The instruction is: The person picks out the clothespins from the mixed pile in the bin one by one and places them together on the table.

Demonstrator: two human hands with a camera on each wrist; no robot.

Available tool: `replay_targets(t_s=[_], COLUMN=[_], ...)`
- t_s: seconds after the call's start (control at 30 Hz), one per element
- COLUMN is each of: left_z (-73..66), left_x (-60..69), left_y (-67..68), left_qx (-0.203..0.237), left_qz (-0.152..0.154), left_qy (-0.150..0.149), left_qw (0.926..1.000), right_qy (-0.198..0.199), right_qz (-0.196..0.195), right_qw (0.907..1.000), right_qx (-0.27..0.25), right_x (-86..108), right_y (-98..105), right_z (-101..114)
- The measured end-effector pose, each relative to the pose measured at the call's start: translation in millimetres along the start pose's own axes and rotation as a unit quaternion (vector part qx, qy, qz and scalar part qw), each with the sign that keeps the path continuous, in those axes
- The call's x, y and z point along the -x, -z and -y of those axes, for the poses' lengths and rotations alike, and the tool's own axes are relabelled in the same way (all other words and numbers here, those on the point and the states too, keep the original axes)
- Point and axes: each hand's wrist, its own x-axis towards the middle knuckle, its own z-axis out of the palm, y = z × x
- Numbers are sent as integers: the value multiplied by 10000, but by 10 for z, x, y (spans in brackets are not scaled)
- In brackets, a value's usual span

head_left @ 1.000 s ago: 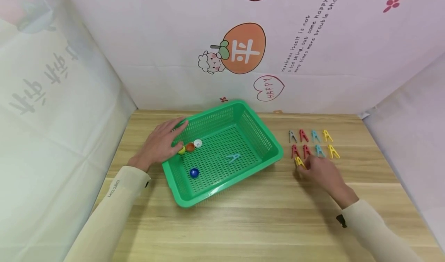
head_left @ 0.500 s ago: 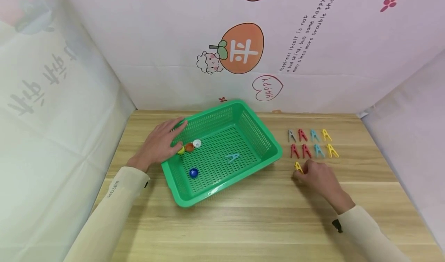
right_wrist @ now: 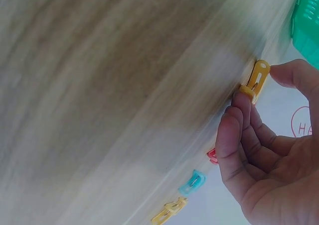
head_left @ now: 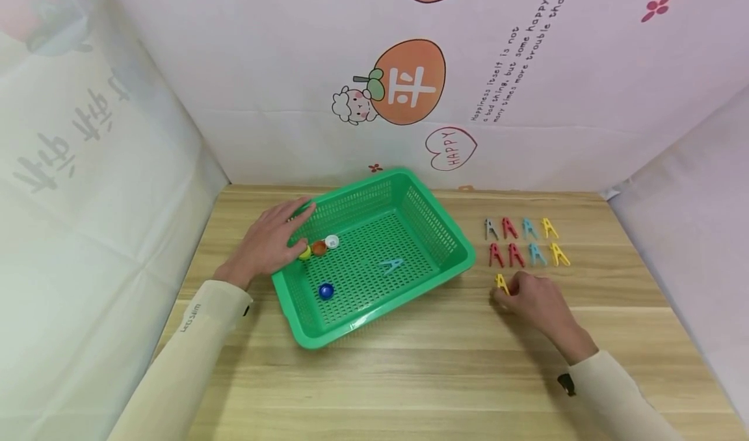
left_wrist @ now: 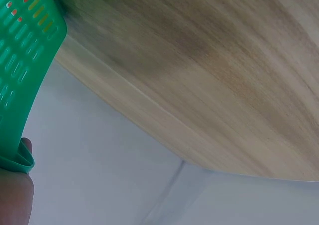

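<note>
My left hand (head_left: 266, 239) holds the left rim of a green plastic basket (head_left: 439, 272), thumb on the inner side. In the left wrist view the basket's slotted wall (left_wrist: 22, 60) shows, with only a little of the hand. My right hand (head_left: 539, 301) pinches a yellow clothespin (head_left: 501, 283) between thumb and fingers at the table, just below two rows of clothespins. The right wrist view shows this yellow clothespin (right_wrist: 258, 78) between the thumb and fingertips. Inside the basket lie a light-blue clothespin (head_left: 391, 265) and small bottle caps: blue (head_left: 326, 291), orange (head_left: 318, 248), white (head_left: 331, 241) and yellow-green (head_left: 305, 253).
Upper row: grey (head_left: 491, 228), red (head_left: 510, 227), light-blue (head_left: 529, 228) and yellow (head_left: 549, 227) clothespins. Lower row: two red clothespins (head_left: 496, 255), one light-blue (head_left: 537, 254), one yellow (head_left: 559, 254). White printed cloth (head_left: 263, 57) walls the wooden table (head_left: 374, 389) at back and sides.
My right hand has drawn the yellow clothespin slightly toward me, below the lower row, over the past second. The left hand and basket stay in place.
</note>
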Motion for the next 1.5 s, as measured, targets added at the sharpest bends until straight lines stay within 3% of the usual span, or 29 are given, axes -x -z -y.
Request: replay_targets(t_s=[0.2, 0.3, 0.53, 0.87, 1.03, 1.23, 1.5], left_z=[3, 7, 20, 12, 12, 19, -4], left_x=[10, 11, 21, 15, 7, 10, 3], left_y=[-5, -5, 6, 2, 10, 3, -4], left_qx=[25, 17, 24, 34, 49, 21, 35], left_qz=[32, 24, 8, 75, 72, 86, 13], left_qy=[19, 6, 23, 49, 63, 58, -21], left_qw=[10000, 10000, 10000, 10000, 9999, 9999, 10000], right_qy=[-48, 27, 550, 1257, 1440, 1530, 2266], right_qz=[69, -173, -864, -1271, -1294, -1000, -799], right_qw=[9999, 9998, 9947, 9835, 9807, 9828, 9689], right_qx=[-77, -67, 53, 272, 289, 246, 595], right_x=[5, -8, -74, -193, -291, -440, -588], right_y=[57, 158, 381, 555, 668, 747, 767], right_z=[-14, -31, 25, 226, 400, 721, 1130])
